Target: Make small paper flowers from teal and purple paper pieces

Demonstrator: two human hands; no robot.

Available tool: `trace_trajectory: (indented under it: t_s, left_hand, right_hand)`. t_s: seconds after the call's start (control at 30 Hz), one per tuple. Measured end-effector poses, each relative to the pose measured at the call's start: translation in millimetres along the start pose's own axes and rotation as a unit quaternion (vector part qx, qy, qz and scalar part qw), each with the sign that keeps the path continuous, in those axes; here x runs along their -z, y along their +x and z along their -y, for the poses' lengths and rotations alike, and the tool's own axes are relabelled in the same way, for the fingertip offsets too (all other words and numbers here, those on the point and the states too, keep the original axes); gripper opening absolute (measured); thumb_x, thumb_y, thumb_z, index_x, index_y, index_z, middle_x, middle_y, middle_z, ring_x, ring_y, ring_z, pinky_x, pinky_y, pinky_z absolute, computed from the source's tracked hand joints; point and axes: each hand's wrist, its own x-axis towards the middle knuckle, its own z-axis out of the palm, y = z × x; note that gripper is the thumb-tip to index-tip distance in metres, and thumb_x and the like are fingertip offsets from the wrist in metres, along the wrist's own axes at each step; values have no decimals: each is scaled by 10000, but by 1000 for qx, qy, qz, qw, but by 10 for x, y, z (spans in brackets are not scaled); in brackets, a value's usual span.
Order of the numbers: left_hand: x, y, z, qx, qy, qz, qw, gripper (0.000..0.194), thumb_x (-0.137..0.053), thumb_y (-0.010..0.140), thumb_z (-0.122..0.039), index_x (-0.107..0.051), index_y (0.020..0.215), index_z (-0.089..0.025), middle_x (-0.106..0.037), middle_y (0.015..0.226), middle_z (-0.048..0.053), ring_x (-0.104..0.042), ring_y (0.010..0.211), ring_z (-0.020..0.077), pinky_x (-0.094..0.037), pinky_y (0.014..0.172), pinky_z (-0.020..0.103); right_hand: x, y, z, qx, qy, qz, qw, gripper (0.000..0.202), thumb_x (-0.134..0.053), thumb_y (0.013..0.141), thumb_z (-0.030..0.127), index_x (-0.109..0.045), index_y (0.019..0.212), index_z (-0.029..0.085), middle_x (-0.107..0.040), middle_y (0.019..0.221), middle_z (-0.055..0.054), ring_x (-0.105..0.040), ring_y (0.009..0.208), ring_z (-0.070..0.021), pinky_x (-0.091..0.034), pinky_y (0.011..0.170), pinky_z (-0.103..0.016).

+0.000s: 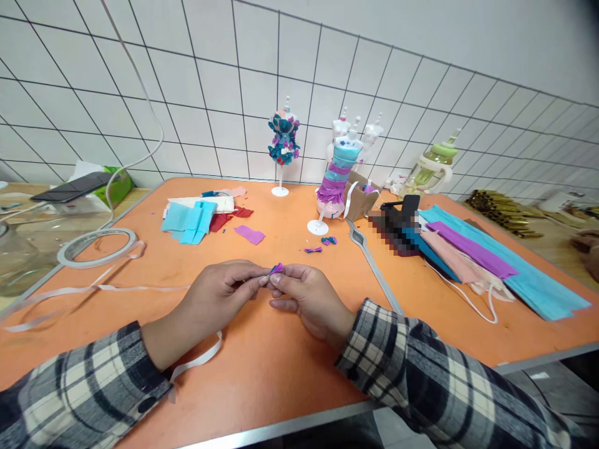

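Observation:
Between my two hands, over the middle of the orange table (262,362), is a small purple and teal paper piece (277,269). My left hand (218,290) pinches its lower left side between thumb and forefinger. The thumb and forefinger of my right hand (309,293) close on its right side, and the fingertips of both hands meet. Two small purple and blue bows lie beyond my right hand, one nearer (313,250) and one farther (329,241). A purple paper scrap (249,234) rests beyond my hands.
Dressed mini mannequins (283,140) stand at the back. Blue paper pieces (189,221) and a tape roll (97,247) are on the left, with white ribbon (201,358) by my left wrist. Long paper strips (472,249), scissors (358,234) and a bottle (433,168) are on the right.

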Motion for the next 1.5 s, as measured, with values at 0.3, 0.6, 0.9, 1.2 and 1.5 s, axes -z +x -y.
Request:
trace_trajectory:
  t_s: [0.3, 0.6, 0.9, 1.2, 1.5]
  left_hand:
    - [-67, -20, -4, 58, -69, -21, 996, 268, -603, 867, -422, -775, 788, -231, -762, 688, 19, -674, 600, 173, -559, 599, 266]
    - [-54, -73, -46, 59, -41, -91, 993, 232, -609, 906, -392, -775, 862, -235, -813, 841, 25, -741, 765, 202, -600, 762, 298]
    - [250, -81, 15, -285, 101, 34, 953, 252, -480, 1002, -129, -700, 1039, -245, -802, 887, -8, -749, 770, 132, -554, 707, 203]
    - [308, -50, 72, -391, 260, 58, 881, 363, -351, 1055, -151, -706, 1019, -218, -810, 861, 29, -736, 792, 231, -544, 756, 347]
    - [139, -94, 172, -258, 164, 156, 939, 341, -425, 1066, -269, -763, 1023, -252, -799, 913, 32, -720, 764, 185, -504, 702, 289]
  right_hand:
    - [-71, -43, -12, 25, 33, -20, 999, 461, -956, 570, 466, -726, 822, 156, -725, 828, -23, -609, 699, -85, -552, 658, -219]
    - [-64, -79, 7, 2, 39, 10, 999, 532, -985, 518, 425, -699, 890, 176, -728, 861, -16, -649, 740, -111, -564, 673, -252]
    - [118, -24, 171, 47, -124, 100, 986, 631, -971, 563, 333, -428, 871, 244, -716, 757, 36, -661, 675, -132, -533, 676, -279]
    - [252, -7, 142, 280, -411, 127, 859, 173, -679, 879, 201, -517, 929, 236, -700, 891, 2, -677, 832, -161, -526, 769, -305]
    - [312, 0, 174, 469, -641, 152, 589, 106, -556, 1005, 167, -650, 983, 211, -678, 842, -20, -573, 858, -180, -431, 753, -287]
